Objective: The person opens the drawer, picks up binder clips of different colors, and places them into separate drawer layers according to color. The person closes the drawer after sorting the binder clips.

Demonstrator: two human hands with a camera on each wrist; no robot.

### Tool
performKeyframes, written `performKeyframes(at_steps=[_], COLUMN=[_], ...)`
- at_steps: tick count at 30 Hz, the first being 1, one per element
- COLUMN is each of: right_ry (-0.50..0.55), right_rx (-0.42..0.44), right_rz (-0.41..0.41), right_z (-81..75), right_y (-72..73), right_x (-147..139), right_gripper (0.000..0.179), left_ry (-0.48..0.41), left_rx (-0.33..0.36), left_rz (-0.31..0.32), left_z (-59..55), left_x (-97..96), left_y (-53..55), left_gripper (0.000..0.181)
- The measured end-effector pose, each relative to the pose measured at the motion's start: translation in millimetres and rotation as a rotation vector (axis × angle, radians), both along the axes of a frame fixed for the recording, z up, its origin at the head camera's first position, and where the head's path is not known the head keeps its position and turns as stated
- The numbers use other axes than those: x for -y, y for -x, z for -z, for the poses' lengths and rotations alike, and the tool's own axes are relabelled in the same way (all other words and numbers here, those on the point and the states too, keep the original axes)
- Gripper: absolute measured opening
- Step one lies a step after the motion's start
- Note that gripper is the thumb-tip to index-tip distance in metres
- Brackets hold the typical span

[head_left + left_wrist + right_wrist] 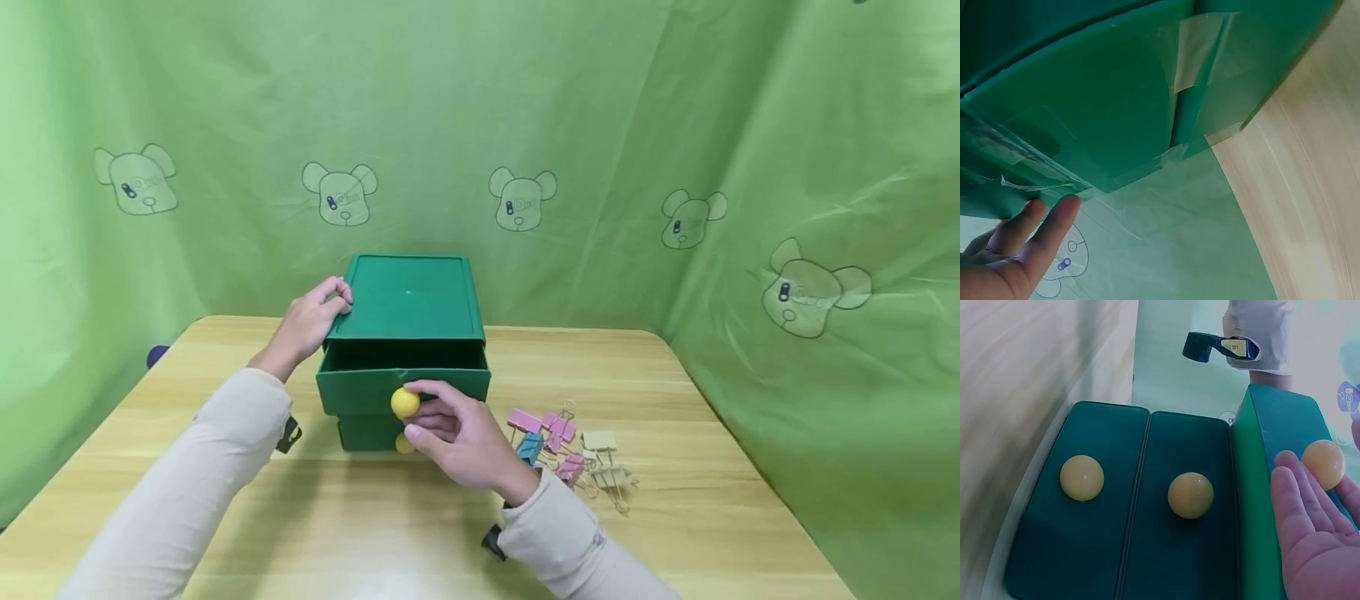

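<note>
A green drawer box (pixel 412 296) stands on the table, its top drawer (pixel 360 392) pulled partway out; the visible interior is dark. My right hand (pixel 468 437) holds that drawer's yellow ball knob (pixel 406 403) between fingers and thumb. In the right wrist view the fingers (pixel 1294 494) lie along the knob (pixel 1324 464), and two lower drawers, each with its own knob (pixel 1190 495), sit flush. My left hand (pixel 303 325) rests at the box's upper left edge. In the left wrist view its fingertips (pixel 1066 209) touch the box's taped side (pixel 1104 112).
Several binder clips in pink, blue (pixel 530 447) and cream (pixel 600 440) lie in a loose pile on the wooden table (pixel 660 533), right of the box. A green curtain (pixel 435 108) with bear faces hangs behind and at the sides. A purple round thing (pixel 156 356) shows beyond the left edge.
</note>
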State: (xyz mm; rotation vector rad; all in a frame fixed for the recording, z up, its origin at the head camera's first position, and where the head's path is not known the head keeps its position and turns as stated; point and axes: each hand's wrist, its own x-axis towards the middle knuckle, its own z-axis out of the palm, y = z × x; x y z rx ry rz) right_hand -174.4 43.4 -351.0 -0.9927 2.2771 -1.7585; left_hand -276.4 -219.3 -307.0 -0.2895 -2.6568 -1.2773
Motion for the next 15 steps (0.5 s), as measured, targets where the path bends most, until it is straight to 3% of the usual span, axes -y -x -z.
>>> performKeyframes(at_steps=[15], right_ry=[0.029], right_rx=[0.019], right_rz=[0.010], right_z=[2.0], right_y=[0.4], right_x=[0], right_gripper=[0.043], left_ry=[-0.027], left_rx=[0.040], left_rz=[0.018], left_z=[-1.5], left_x=[-0.8], left_y=[20.1], left_gripper=[0.020])
